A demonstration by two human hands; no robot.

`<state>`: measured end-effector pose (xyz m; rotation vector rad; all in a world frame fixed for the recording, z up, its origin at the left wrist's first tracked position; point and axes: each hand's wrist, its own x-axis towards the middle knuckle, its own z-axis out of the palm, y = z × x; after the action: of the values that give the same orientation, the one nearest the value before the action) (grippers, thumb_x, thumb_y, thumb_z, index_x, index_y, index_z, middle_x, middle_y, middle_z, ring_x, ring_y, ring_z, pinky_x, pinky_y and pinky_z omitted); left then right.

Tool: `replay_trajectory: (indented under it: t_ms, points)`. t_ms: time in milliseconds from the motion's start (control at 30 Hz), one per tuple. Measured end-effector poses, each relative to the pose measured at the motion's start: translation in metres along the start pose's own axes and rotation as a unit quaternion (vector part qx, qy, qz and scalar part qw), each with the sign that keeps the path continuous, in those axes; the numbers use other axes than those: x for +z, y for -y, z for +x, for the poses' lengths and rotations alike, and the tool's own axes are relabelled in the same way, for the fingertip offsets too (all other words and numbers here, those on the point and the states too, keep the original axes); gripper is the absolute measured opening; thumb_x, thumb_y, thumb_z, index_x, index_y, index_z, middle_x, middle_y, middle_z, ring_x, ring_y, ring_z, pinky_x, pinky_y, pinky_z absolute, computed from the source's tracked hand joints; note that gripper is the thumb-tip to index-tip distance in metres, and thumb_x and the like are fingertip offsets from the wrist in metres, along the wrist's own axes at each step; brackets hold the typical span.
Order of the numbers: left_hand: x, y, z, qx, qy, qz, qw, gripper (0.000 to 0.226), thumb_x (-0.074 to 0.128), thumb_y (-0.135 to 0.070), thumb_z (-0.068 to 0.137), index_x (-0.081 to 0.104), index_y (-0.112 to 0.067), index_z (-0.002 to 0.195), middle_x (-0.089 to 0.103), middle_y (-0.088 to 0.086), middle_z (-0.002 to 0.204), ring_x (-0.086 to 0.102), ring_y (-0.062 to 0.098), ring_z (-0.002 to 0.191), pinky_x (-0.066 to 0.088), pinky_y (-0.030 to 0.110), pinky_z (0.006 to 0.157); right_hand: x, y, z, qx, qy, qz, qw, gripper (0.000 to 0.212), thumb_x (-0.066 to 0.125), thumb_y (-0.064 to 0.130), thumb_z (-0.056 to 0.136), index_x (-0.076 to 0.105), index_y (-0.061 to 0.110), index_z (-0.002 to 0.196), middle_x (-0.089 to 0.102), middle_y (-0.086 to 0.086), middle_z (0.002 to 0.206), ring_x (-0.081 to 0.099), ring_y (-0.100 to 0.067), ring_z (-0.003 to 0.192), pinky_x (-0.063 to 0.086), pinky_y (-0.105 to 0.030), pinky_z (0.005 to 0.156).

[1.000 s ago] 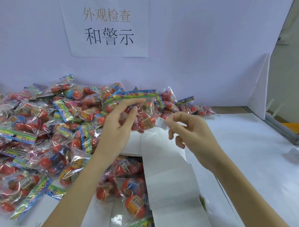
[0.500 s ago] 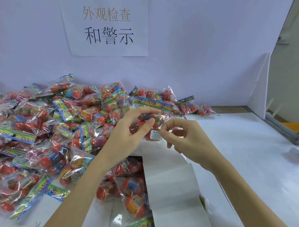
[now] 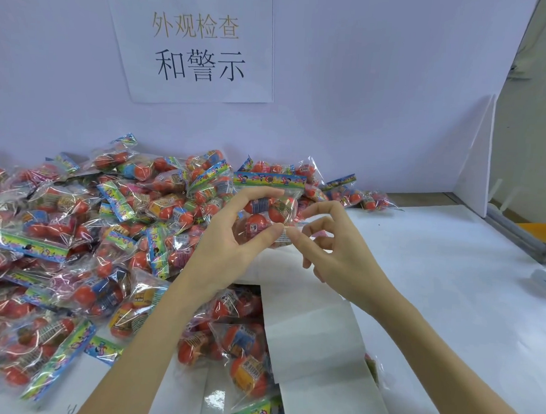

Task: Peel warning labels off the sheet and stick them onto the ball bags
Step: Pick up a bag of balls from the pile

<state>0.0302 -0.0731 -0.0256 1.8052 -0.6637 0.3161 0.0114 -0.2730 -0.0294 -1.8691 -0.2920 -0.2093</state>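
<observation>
- Progress — my read: one label going on right now, far from done overall. A large heap of clear cellophane bags of red-orange balls [image 3: 86, 230] covers the left of the white table [image 3: 434, 276]; whether those bags carry a warning label can't be told at this size.
- Left hand [image 3: 232, 245] holds up one clear ball bag with a rainbow-printed header strip [image 3: 270, 203], above the table at centre. Thumb and fingers curl round its lower part; red balls are visible through the film.
- Right hand [image 3: 332, 250] is at the bag's lower right corner. Index fingertip and thumb are pinched together on a small white warning label [image 3: 284, 237] that looks to be lying against the film. Remaining fingers are loosely curled and hold nothing.
- Can't tell if the label is fully stuck down or only tacked at one edge — the fingertips cover part of it.
- Label sheet: folded white sheets of paper [image 3: 309, 340] lie below the hands. Could be the backing sheet, but no individual labels are legible on them, so the count left is unknown.
- Containers: no bin or box in view. The bags are the only containers, each holding several red-orange balls. More bags [image 3: 243, 346] lie near the bottom edge, partly under the white sheets.
- Backdrop: white paper sign with Chinese characters [image 3: 197, 47] on a pale wall.
- Left to do, as a judgement: press this label flat, set the bag aside, repeat for the heap.
</observation>
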Motion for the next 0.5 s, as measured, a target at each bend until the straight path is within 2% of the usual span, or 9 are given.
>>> replay_trajectory:
  t_ms: [67, 100, 167, 233, 300, 433, 500]
  points:
    - [0.0004, 0.0001, 0.0001, -0.005, -0.006, -0.015, 1.000, 0.041, 0.073, -0.025, 0.098, 0.061, -0.040, 0.134, 0.061, -0.019, 0.139, 0.056, 0.008, 0.134, 0.051, 0.034, 0.108, 0.0021, 0.0021, -0.0015, 0.033, 0.022, 0.010, 0.999, 0.049, 0.066, 0.059, 0.086, 0.053, 0.028, 0.121, 0.064, -0.004, 0.096, 0.067, -0.009, 0.065, 0.048, -0.021, 0.054]
    - [0.0006, 0.0003, 0.0002, -0.007, -0.007, -0.017, 1.000, 0.041, 0.073, -0.027, 0.097, 0.061, -0.041, 0.134, 0.061, -0.019, 0.139, 0.055, 0.008, 0.134, 0.051, 0.037, 0.109, 0.0030, 0.0032, -0.0018, 0.048, 0.037, 0.025, 0.998, 0.057, 0.065, 0.062, 0.083, 0.055, 0.023, 0.123, 0.066, -0.005, 0.095, 0.067, -0.010, 0.066, 0.049, -0.023, 0.054]
    - [-0.0001, 0.0013, 0.0007, -0.010, -0.002, -0.024, 1.000, 0.042, 0.073, -0.031, 0.097, 0.060, -0.044, 0.134, 0.060, -0.019, 0.140, 0.055, 0.009, 0.135, 0.050, 0.038, 0.110, 0.0034, 0.0037, -0.0016, 0.063, 0.059, 0.072, 0.994, 0.064, 0.067, 0.057, 0.086, 0.061, 0.002, 0.117, 0.069, -0.004, 0.085, 0.066, -0.014, 0.066, 0.050, -0.025, 0.054]
    - [-0.0015, 0.0017, 0.0009, -0.007, 0.016, -0.055, 0.998, 0.045, 0.074, -0.028, 0.097, 0.059, -0.042, 0.137, 0.060, -0.017, 0.141, 0.056, 0.008, 0.134, 0.052, 0.029, 0.106, 0.0014, 0.0036, -0.0030, 0.068, 0.064, 0.136, 0.986, 0.055, 0.068, 0.044, 0.095, 0.059, -0.009, 0.107, 0.067, -0.005, 0.075, 0.062, -0.016, 0.063, 0.048, -0.024, 0.053]
    - [-0.0032, 0.0013, 0.0006, -0.005, 0.043, -0.091, 0.995, 0.051, 0.075, -0.018, 0.098, 0.057, -0.037, 0.142, 0.060, -0.015, 0.142, 0.060, 0.008, 0.131, 0.051, 0.020, 0.103, -0.0016, 0.0052, -0.0039, 0.077, 0.073, 0.191, 0.976, 0.042, 0.066, 0.033, 0.100, 0.057, -0.008, 0.103, 0.065, -0.007, 0.074, 0.060, -0.016, 0.062, 0.047, -0.022, 0.053]
    - [-0.0051, 0.0021, 0.0003, -0.010, 0.072, -0.111, 0.991, 0.059, 0.069, -0.002, 0.098, 0.052, -0.032, 0.147, 0.057, -0.010, 0.146, 0.062, 0.019, 0.130, 0.054, 0.032, 0.105, -0.0047, 0.0070, -0.0036, 0.096, 0.100, 0.246, 0.959, 0.021, 0.061, 0.026, 0.105, 0.059, 0.006, 0.103, 0.063, -0.007, 0.081, 0.058, -0.021, 0.068, 0.046, -0.022, 0.055]
    - [-0.0030, 0.0001, 0.0001, -0.014, 0.063, -0.121, 0.991, 0.056, 0.068, -0.004, 0.099, 0.053, -0.033, 0.145, 0.059, -0.010, 0.144, 0.067, 0.020, 0.122, 0.057, 0.034, 0.099, -0.0041, 0.0071, -0.0028, 0.104, 0.095, 0.254, 0.957, 0.019, 0.059, 0.026, 0.106, 0.061, 0.008, 0.101, 0.062, -0.008, 0.082, 0.057, -0.021, 0.067, 0.046, -0.023, 0.055]
